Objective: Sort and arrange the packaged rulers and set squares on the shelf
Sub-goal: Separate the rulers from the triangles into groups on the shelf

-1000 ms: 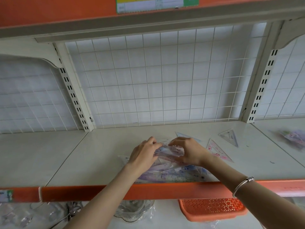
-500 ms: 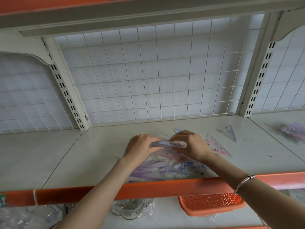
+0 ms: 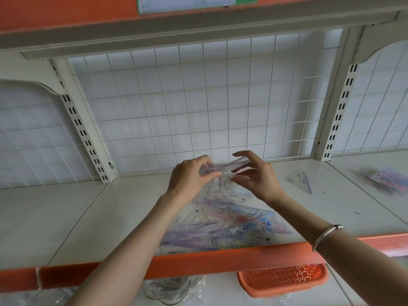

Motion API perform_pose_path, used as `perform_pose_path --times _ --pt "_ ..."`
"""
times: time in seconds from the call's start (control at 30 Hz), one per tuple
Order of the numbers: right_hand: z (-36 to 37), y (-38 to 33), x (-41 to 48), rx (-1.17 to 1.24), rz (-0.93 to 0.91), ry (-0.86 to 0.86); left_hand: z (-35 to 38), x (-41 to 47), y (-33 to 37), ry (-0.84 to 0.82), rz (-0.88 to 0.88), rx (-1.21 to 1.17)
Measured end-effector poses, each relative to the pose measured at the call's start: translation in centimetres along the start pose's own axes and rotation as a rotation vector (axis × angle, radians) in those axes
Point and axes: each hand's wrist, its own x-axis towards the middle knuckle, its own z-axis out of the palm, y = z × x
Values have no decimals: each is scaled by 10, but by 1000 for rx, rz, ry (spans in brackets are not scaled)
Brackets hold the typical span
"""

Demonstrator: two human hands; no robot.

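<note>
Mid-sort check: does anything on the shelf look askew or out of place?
Yes. The packaged rulers lie crisscrossed in a loose heap at the front of the shelf; one set square sits alone to their right.

Two hands are in view, the left hand (image 3: 189, 182) and the right hand (image 3: 256, 177), with one clear packet (image 3: 223, 167) gripped by the left. One heap of packaged rulers and set squares (image 3: 223, 226) lies on the shelf (image 3: 88, 217), its overlapping pieces too tangled to count. There is one loose set square (image 3: 299, 181) and one blurred second heap (image 3: 385, 180). Two slotted posts stand behind, the left post (image 3: 82, 134) and the right post (image 3: 341, 111). There is one bracelet (image 3: 326, 236), one orange basket (image 3: 282, 281), one glass dish (image 3: 174, 290) and one label (image 3: 196, 4).
</note>
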Motion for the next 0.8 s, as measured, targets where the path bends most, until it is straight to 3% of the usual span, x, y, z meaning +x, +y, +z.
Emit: perform_pose_path --times 0.13,0.8 --pt "-2 -5 6 -5 -37 39 -5 10 6 4 -10 -61" --pt "6 -1 6 96 133 -35 -8 22 4 -172 -19 -70"
